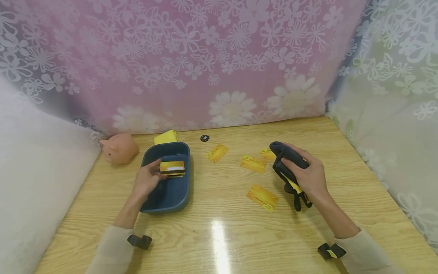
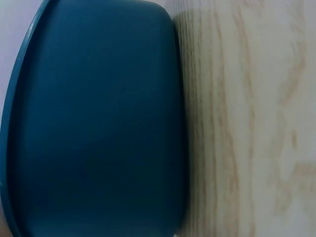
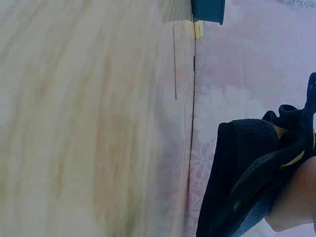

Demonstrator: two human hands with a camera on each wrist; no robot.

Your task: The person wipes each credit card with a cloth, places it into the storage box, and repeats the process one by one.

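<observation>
Two curled hands: left (image 1: 147, 180) with cards (image 1: 172, 168) over bin (image 1: 176, 196), right (image 1: 313, 177) around pouch (image 1: 291, 160).

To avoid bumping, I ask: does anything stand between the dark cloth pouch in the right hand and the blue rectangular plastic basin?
Nothing upright is visible; between pouch and basin lie only flat, rectangular golden cards.

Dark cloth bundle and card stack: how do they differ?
The dark cloth bundle is folded; the card stack is flat. The bundle is mostly dark, the stack golden-yellow with a dark stripe. The right hand grips the bundle; the left hand holds the stack. Both show yellow.
</observation>
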